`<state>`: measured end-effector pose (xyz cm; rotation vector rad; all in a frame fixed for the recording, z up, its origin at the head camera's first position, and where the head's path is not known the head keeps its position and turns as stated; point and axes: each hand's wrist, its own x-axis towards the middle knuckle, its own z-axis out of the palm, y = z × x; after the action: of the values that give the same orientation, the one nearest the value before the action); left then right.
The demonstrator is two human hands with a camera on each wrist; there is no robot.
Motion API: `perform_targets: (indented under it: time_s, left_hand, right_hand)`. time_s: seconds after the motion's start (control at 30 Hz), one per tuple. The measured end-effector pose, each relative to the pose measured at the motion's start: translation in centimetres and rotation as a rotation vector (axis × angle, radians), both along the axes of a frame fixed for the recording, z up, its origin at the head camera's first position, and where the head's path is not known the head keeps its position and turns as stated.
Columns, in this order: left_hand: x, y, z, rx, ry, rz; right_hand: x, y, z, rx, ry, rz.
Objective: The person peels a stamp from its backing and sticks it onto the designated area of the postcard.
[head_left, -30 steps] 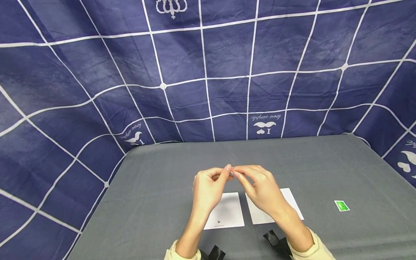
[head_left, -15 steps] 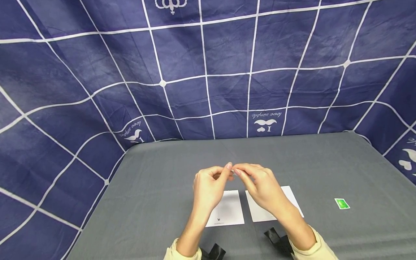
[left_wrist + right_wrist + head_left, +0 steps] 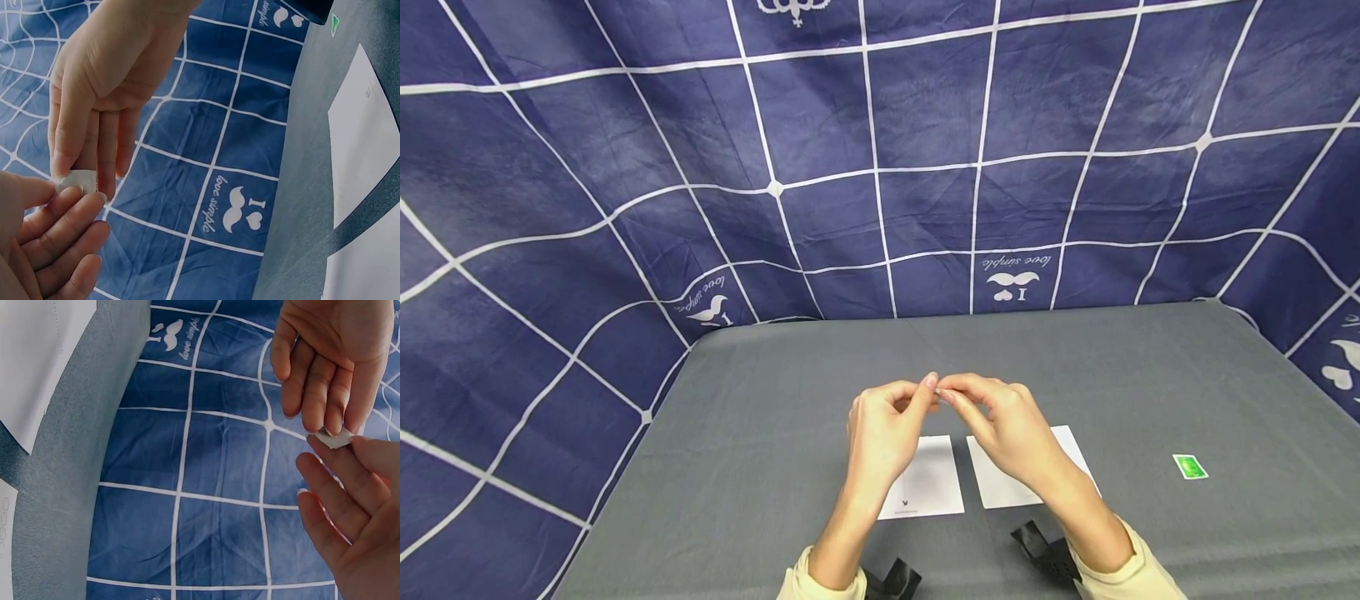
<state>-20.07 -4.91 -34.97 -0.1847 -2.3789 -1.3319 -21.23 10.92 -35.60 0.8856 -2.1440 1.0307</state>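
Left-hand grip: the left hand point(image 3: 883, 433) closes thumb and fingers in a tight pinch on one side of a small pale paper piece point(image 3: 82, 179).
Right-hand grip: the right hand point(image 3: 1015, 433) pinches the same piece from the opposite side, thumb against fingers; the two hands' fingertips nearly meet.
Paper piece: raised above the table between both sets of fingertips; its toothed edge shows in the right wrist view.
Left sheet: white paper sheet point(image 3: 928, 479), flat on the table, partly behind the left hand, with a small dark mark near its lower edge.
Right sheet: white sheet point(image 3: 1000, 483) just beside it, partly hidden by the right forearm.
Green stamp: white-bordered green stamp point(image 3: 1191, 467) flat, well apart on the right.
Table: grey cloth surface point(image 3: 760, 450).
Backdrop: blue cloth point(image 3: 925, 212) with white grid lines.
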Motion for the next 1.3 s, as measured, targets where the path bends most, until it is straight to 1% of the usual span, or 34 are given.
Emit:
perform_targets:
  time_s: [0.2,0.37,0.5,0.57,0.6,0.67,0.73,0.83,0.9,0.97,1.03,1.1,1.2,1.3]
  left_hand:
    - [0.0,-0.1,0.0,-0.033,0.006,0.016]
    - [-0.1,0.1,-0.1,-0.055,0.007,0.006]
    - [-0.1,0.2,-0.1,-0.053,0.015,-0.022]
    - [-0.1,0.3,-0.1,-0.046,0.012,-0.032]
    - [-0.1,0.4,-0.1,-0.038,0.007,-0.035]
    - [-0.1,0.4,-0.1,-0.017,-0.008,-0.036]
    - [-0.2,0.4,-0.2,0.019,-0.028,-0.044]
    - [-0.3,0.3,-0.2,0.116,-0.067,-0.119]
    - [-0.4,0.2,-0.2,0.211,-0.105,-0.193]
    - [-0.4,0.1,-0.1,0.309,-0.143,-0.259]
    - [-0.5,0.0,0.0,0.390,-0.170,-0.288]
    - [-0.5,-0.2,0.2,0.449,-0.180,-0.304]
    - [-0.5,-0.4,0.4,0.487,-0.177,-0.316]
    - [-0.4,-0.5,0.5,0.486,-0.164,-0.331]
  right_hand:
    - [0.0,0.0,0.0,-0.002,-0.009,-0.001]
    - [-0.1,-0.1,0.1,0.000,0.020,-0.023]
    - [-0.1,-0.3,0.1,0.006,0.066,-0.085]
    - [-0.1,-0.5,0.1,-0.015,0.064,-0.117]
    - [-0.1,-0.5,0.2,-0.035,0.045,-0.135]
    - [0.0,-0.6,0.2,-0.102,-0.038,-0.155]
    - [0.2,-0.6,0.3,-0.198,-0.178,-0.156]
    - [0.5,-0.4,0.6,-0.324,-0.405,-0.124]
    - [0.6,-0.3,0.8,-0.360,-0.518,-0.086]
    - [0.8,-0.1,1.1,-0.357,-0.576,-0.048]
    - [0.9,0.1,1.4,-0.320,-0.599,-0.027]
    - [1.1,0.3,1.8,-0.283,-0.616,-0.001]
    - [1.3,0.8,2.2,-0.230,-0.653,0.053]
    - [1.4,1.1,2.4,-0.199,-0.693,0.119]
